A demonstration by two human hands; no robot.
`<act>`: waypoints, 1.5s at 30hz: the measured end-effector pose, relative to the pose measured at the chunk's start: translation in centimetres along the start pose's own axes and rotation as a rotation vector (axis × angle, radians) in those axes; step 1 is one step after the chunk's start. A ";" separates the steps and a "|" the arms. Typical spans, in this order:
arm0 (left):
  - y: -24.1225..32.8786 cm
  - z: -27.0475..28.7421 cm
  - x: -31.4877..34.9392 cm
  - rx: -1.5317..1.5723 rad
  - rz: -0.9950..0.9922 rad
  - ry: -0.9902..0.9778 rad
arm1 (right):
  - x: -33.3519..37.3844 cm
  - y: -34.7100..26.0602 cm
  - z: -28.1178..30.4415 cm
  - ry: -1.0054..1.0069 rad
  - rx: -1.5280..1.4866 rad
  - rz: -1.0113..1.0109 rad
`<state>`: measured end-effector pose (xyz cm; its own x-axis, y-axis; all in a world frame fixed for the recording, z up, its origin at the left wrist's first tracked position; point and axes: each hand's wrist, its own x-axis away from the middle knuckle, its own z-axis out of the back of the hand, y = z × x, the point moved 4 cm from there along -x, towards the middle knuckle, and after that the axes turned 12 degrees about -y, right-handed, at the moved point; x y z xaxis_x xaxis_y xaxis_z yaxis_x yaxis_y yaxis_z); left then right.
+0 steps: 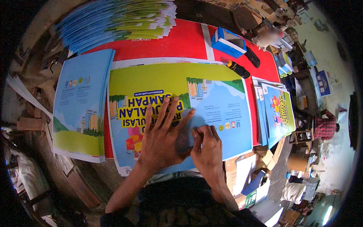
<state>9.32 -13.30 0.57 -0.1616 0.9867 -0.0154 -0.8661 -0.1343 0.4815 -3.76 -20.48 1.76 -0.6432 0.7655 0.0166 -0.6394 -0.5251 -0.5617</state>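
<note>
A large printed sheet (151, 79) in green and blue, with yellow-backed lettering and cartoon figures, lies in front of me on a red table. My left hand (162, 134) rests flat on its left half, fingers stretched out over the lettering. Close beside it, over the sheet's middle, my right hand (207, 145) is closed with thumb and forefinger pressed together. Whatever may be between those fingertips is hidden. Both hands are near the sheet's lower edge.
A tall fanned stack of printed sheets (117, 22) stands at the far left. Folded prints (81, 109) lie left, more prints (278, 109) right. Beyond the sheet are a blue box (228, 42), a black-and-yellow object (239, 69) and a dark object (252, 57). Other people appear at far right.
</note>
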 end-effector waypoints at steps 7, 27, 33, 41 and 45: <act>-0.2 -0.1 0.0 -0.026 -0.010 -0.003 | 0.1 0.6 0.0 0.013 -0.144 0.134; 0.5 0.0 -0.4 -0.063 -0.029 -0.028 | -2.8 4.1 5.1 0.049 -0.078 -0.076; -0.2 -0.1 0.1 -0.095 -0.012 -0.011 | -15.6 10.1 10.4 0.399 0.264 0.439; 0.4 -0.1 -0.4 -0.101 0.061 0.061 | -18.1 12.6 11.6 0.172 0.168 0.452; -0.2 0.6 -0.8 -0.126 0.063 0.108 | -8.6 7.0 10.9 -0.149 -0.179 0.314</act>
<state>9.95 -14.00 1.00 -0.2612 0.9614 -0.0860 -0.9042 -0.2125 0.3706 -7.26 -34.82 6.65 -0.8587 0.5081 -0.0663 -0.3264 -0.6422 -0.6936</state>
